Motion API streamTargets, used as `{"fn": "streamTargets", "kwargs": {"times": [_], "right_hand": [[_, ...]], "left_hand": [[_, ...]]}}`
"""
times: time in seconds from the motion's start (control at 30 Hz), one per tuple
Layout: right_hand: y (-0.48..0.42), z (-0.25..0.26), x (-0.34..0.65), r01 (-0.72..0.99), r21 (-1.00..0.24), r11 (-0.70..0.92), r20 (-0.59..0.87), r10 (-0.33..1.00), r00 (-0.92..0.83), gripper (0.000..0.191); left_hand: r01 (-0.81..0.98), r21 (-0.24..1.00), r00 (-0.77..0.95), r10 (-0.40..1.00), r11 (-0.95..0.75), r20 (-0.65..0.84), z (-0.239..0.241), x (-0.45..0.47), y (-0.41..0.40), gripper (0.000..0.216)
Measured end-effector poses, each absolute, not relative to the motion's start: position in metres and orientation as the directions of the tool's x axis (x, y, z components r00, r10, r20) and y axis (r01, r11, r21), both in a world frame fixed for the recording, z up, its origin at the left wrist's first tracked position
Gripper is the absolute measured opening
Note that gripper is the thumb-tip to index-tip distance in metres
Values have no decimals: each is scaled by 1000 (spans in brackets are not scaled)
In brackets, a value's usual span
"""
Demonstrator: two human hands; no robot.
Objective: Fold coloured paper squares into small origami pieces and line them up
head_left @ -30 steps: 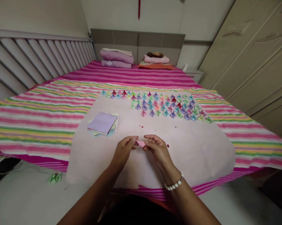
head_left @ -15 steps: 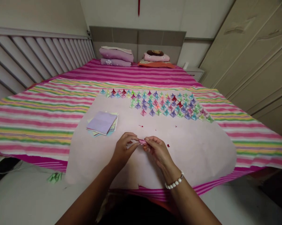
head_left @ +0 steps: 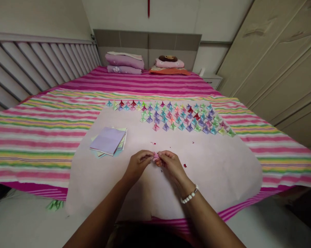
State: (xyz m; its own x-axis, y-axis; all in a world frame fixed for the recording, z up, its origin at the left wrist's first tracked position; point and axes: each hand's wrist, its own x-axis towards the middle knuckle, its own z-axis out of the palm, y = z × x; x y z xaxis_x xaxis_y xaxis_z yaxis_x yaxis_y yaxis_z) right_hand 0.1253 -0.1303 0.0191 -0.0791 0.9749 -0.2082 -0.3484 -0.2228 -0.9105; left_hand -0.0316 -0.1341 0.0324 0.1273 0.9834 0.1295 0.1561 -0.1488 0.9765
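Note:
My left hand and my right hand meet over a pale pink paper sheet spread on the bed. Both pinch a small pink folded paper piece between their fingertips, just above the sheet. A white bead bracelet circles my right wrist. Farther back on the sheet stand several rows of small folded paper shapes in many colours. A stack of square coloured papers, lilac on top, lies to the left of my hands.
The bed has a pink, green and yellow striped cover. Folded bedding and pillows lie at the headboard. A slatted rail runs along the left, a wardrobe on the right. A green paper scrap lies on the floor.
My hands have drawn closer together around the pink piece, which has become smaller and more folded. The view has shifted slightly, so everything sits a little left.

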Motion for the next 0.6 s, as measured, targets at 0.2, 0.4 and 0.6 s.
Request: {"fn": "streamTargets", "kwargs": {"times": [0.2,0.4,0.6], "right_hand": [[-110,9,127,88,-977,192,200,976,91,16],[-91,-3,124,197,-922,333,341,940,10,6],[-83,-20,124,244,-894,377,395,918,28,12]], "left_hand": [[245,958,65,988,-152,140,17,-29,-107,14],[376,898,136,972,-229,191,-1,-23,-86,16],[539,803,160,967,-254,198,-20,-19,-77,17]]}}
